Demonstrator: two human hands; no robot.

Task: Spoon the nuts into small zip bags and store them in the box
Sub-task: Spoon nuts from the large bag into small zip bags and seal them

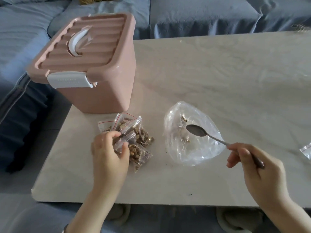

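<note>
Both forearms are seen reaching in from the near edge. With the left hand (109, 148), fingers and thumb curled, one bag is gripped at the near side of a pile of small zip bags (140, 137) filled with nuts. This pile lies on the pale surface (218, 73), just on the near side of the pink box (104, 95). The box is set at the far left corner of the surface, with its ribbed lid (94, 47) on and a white latch (69, 80) on its near side.

With the right hand (252, 163), the handle of a metal spoon (217, 140) is pinched, and its bowl is held over the large clear bag (185, 153). That bag lies crumpled at the middle of the surface, right of the pile, with a few nut pieces (184, 118) inside.

Another zip bag (306, 149) is cut off by the right edge. A blue sofa (202, 14) is seen beyond the surface.
</note>
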